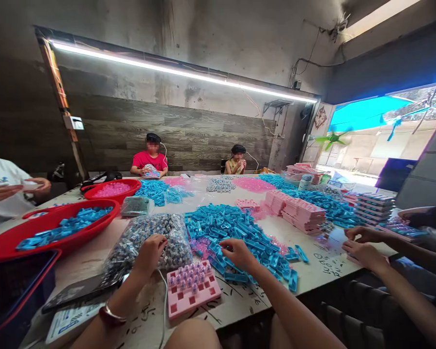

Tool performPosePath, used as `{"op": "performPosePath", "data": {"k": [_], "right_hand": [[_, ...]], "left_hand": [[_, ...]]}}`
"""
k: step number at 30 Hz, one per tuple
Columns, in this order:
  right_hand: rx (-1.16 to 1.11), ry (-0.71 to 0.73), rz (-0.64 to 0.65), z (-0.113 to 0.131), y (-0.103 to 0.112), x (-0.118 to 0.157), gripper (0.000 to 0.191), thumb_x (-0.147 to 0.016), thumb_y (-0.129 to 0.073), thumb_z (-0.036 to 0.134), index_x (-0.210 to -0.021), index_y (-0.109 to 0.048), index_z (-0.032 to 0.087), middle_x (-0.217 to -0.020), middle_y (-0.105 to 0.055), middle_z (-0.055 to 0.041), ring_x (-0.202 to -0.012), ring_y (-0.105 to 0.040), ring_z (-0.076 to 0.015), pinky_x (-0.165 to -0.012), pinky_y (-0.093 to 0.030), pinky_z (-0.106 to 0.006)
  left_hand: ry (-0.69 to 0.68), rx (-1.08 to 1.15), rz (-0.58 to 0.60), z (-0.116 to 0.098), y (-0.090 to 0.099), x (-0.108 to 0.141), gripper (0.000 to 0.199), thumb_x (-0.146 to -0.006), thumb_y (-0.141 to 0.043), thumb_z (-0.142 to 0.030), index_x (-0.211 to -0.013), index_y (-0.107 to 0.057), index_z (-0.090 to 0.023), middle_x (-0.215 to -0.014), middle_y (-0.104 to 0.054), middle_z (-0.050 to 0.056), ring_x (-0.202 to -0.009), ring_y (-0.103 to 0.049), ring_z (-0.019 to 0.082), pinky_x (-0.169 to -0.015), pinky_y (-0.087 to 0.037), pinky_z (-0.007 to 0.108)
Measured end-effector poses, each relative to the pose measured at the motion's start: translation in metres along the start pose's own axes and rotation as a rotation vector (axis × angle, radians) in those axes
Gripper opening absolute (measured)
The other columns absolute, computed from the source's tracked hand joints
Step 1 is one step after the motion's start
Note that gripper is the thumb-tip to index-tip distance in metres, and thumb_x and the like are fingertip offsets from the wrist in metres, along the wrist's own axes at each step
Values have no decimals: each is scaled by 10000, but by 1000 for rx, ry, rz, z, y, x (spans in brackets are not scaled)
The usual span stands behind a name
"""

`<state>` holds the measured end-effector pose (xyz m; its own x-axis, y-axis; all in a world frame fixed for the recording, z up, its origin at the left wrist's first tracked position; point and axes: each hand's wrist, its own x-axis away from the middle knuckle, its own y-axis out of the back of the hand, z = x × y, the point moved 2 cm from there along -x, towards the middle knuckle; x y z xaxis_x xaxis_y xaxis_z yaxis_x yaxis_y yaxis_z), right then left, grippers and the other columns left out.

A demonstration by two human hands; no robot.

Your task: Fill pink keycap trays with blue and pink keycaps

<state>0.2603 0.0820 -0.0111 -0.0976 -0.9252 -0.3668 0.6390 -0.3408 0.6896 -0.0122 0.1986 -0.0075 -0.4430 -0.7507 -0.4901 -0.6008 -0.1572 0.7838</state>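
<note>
My left hand (153, 249) is above the near edge of a clear bag of small silvery parts (145, 232), its fingers curled together; what they hold, if anything, is too small to make out. My right hand (238, 253) is over the front of the heap of blue plastic pieces (221, 218), near some pink translucent pieces (201, 246). Its thumb and fingertips are pinched, and anything between them is hidden. Between and below both hands lies a pink tray (194, 293) with square holes; small clear-purple parts (194, 274) fill its upper rows.
Red basins (69, 242) and a dark crate (18, 295) stand at left, beside a phone (80, 291). Stacked pink trays (303, 215) lie right of the heap. A co-worker's hands (365, 245) are at right; other people sit behind and at left.
</note>
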Motion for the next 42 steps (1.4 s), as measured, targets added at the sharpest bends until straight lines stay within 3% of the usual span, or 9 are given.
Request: {"op": "performPosePath", "data": {"k": [4,6,8,10,16,23,27,33,42], "right_hand": [[-36,6,56,17,-1,7,245,-723,-530,109,-880,-716,126,-691,-680,-37,-597,-586,-135,-561,-444,-225],[-125,32,195,31,-5,14,270,-718,-526,98,-891,-722,166,-658,-665,-2,-553,-561,-106,-511,-415,-187],[-268,66,425,45,-11,24,316,-709,-507,75,-903,-725,197,-643,-652,17,-545,-554,-92,-492,-400,-167],[-319,110,541,55,-16,30,370,-665,-487,20,-874,-731,204,-655,-649,24,-570,-554,-89,-505,-394,-160],[-183,18,277,53,-18,24,261,-615,-481,-22,-691,-663,149,-634,-622,23,-601,-545,-100,-569,-416,-187],[-20,200,62,75,-20,31,209,-724,-443,10,-807,-555,166,-817,-567,-30,-811,-525,-161,-743,-430,-285],[40,330,103,85,-24,37,192,-775,-578,147,-964,-582,182,-888,-577,-47,-864,-545,-184,-775,-445,-302],[88,346,162,80,-26,36,143,-769,-644,174,-911,-645,186,-831,-584,-30,-791,-570,-159,-718,-450,-260],[122,278,122,75,-31,37,150,-689,-646,88,-811,-633,174,-747,-567,-5,-722,-552,-146,-679,-424,-244]], "left_hand": [[70,198,-87,-6,3,0,233,-799,-482,-351,-807,-618,-162,-824,-661,69,-740,-613,202,-721,-469,303],[116,411,-119,-16,2,3,318,-774,-517,-452,-837,-634,-162,-814,-663,60,-724,-612,198,-697,-477,294],[147,634,-75,-30,-3,9,396,-737,-558,-531,-849,-650,-163,-821,-666,54,-746,-609,195,-697,-482,282],[199,841,53,-45,-12,17,440,-704,-597,-568,-842,-667,-155,-820,-668,51,-746,-603,186,-693,-487,273],[358,1125,389,-68,-33,36,448,-631,-716,-477,-915,-699,-130,-910,-693,80,-846,-606,211,-809,-468,311],[287,1103,604,-70,-27,39,481,-628,-723,-399,-1030,-664,-141,-983,-688,75,-891,-614,224,-800,-458,308],[307,1043,599,-73,-27,40,369,-595,-731,-393,-852,-681,-133,-761,-690,33,-725,-627,185,-709,-469,281],[237,935,646,-75,-27,39,262,-645,-669,-396,-711,-676,-143,-599,-647,-3,-582,-587,140,-587,-434,228],[175,976,724,-76,-29,41,221,-623,-657,-284,-786,-682,-138,-773,-698,23,-734,-616,175,-657,-428,233]]}}
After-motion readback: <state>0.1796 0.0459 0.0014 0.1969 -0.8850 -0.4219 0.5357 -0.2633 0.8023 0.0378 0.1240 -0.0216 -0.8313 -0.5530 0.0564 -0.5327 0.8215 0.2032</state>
